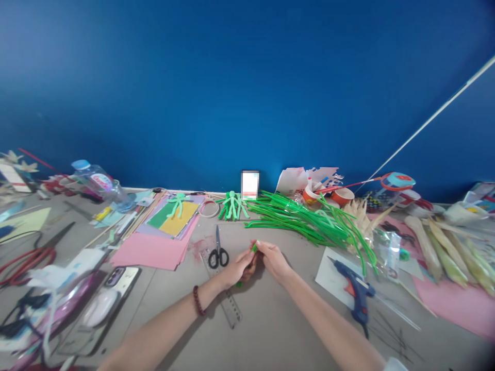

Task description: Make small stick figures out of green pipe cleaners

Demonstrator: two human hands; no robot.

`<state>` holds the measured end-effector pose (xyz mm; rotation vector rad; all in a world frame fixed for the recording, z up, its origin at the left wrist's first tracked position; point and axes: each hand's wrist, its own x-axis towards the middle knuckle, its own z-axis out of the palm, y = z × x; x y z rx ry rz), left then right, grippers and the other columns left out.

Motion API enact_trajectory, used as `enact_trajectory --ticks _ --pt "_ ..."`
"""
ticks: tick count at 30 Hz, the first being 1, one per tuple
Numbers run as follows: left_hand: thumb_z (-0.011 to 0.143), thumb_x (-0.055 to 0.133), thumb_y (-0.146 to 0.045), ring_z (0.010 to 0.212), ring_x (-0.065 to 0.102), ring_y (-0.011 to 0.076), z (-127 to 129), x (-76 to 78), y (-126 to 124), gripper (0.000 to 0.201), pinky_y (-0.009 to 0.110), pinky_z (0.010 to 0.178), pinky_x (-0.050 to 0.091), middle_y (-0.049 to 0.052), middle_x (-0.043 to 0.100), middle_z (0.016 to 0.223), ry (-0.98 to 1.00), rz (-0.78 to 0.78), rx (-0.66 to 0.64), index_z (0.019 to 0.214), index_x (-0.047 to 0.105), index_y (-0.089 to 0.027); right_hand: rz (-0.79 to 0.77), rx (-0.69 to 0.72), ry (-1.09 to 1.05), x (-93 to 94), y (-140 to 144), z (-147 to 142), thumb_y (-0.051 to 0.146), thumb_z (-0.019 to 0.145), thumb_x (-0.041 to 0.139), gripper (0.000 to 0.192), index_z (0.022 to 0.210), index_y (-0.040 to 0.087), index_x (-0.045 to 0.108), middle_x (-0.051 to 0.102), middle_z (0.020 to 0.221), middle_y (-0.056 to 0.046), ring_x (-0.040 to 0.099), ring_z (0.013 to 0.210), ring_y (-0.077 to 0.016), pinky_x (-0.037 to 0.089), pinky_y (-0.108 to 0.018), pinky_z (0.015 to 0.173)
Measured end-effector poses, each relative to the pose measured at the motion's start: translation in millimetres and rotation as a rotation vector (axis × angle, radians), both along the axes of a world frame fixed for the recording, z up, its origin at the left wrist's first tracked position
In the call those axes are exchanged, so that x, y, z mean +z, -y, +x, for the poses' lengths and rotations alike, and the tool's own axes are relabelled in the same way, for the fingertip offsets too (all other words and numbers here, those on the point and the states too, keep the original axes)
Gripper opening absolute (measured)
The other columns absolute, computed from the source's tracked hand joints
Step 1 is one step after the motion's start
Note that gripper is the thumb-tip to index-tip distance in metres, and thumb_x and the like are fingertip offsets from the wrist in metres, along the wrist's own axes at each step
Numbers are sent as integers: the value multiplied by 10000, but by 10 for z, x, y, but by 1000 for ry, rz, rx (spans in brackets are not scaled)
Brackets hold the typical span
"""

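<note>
A small piece of green pipe cleaner (254,248) shows between my fingertips, and a green bit also peeks out below my left hand. My left hand (240,268), with a dark bead bracelet at its wrist, is closed around the piece. The fingers of my right hand (274,260) pinch its upper end. Just left of my hands lie black-handled scissors (218,256), blades pointing away. A clear ruler (231,309) runs partly under my left wrist. Behind my hands, long green pipe cleaners (301,219) lie in a loose bundle beside green twisted figures (232,206).
Pink paper (154,251) and coloured sheets (181,219) lie at left, near a phone (126,278) and red-handled shears (33,260). A blue glue gun (356,288) rests at right, before dried corn husks (444,252). A bottle (98,180) and paper cups (342,197) stand along the blue wall.
</note>
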<state>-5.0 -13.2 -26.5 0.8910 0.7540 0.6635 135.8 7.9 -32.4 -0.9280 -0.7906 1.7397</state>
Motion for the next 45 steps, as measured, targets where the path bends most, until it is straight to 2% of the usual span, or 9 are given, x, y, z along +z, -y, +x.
enact_trajectory --ticks 7,16,22,27,33,35,39,41,45 --pt "733 546 -622 352 170 20 68 8 32 459 218 391 74 -100 330 465 -5 -3 85 739 381 -193 -18 -48 8 -4 -14 -9 457 603 757 313 708 164 725 688 706 -43 580 636 -148 444 -290 697" --pt "692 552 -660 355 149 24 133 21 -31 500 212 377 56 -104 321 445 -24 -20 58 718 345 -205 54 -170 129 -41 -37 18 495 609 732 348 675 155 713 637 618 -22 506 553 -125 400 -270 585" --pt "744 516 -625 351 127 25 105 -12 -44 464 204 387 51 -110 246 425 0 -64 69 682 335 -202 88 -244 202 -85 -21 -14 517 636 696 361 701 162 711 621 611 -15 472 528 -121 378 -259 534" --pt "725 543 -629 367 117 22 66 -21 -26 478 198 388 51 -107 245 449 39 -63 51 676 346 -196 82 -187 155 -52 -14 -6 531 646 690 379 730 162 719 641 646 -27 507 554 -124 405 -263 572" --pt "731 560 -603 366 140 24 27 -34 37 467 179 370 82 -105 262 458 74 -48 96 669 343 -195 93 80 48 13 29 3 470 601 754 330 732 170 716 689 792 -63 598 749 -176 435 -319 777" --pt "739 562 -589 362 142 27 21 -25 51 450 171 363 100 -109 259 452 95 -63 63 681 348 -197 89 98 40 39 49 -1 441 609 758 294 696 165 710 685 789 -56 587 714 -157 434 -301 757" --pt "790 511 -564 357 128 33 14 4 53 388 159 355 116 -113 250 440 115 -88 4 746 400 -195 51 92 6 76 67 -6 446 650 727 293 673 155 700 618 574 -5 496 521 -100 411 -253 617" --pt "798 514 -547 357 132 33 16 18 46 369 155 354 123 -110 268 446 134 -90 -2 779 420 -191 48 72 -3 80 62 -6 440 654 725 286 641 157 684 576 515 14 479 506 -96 402 -242 593" --pt "792 568 -490 347 165 31 25 23 38 337 152 356 138 -108 289 448 199 -105 -20 780 430 -182 71 39 -18 69 59 -6 416 630 746 289 574 157 630 586 540 12 520 539 -101 418 -229 585"
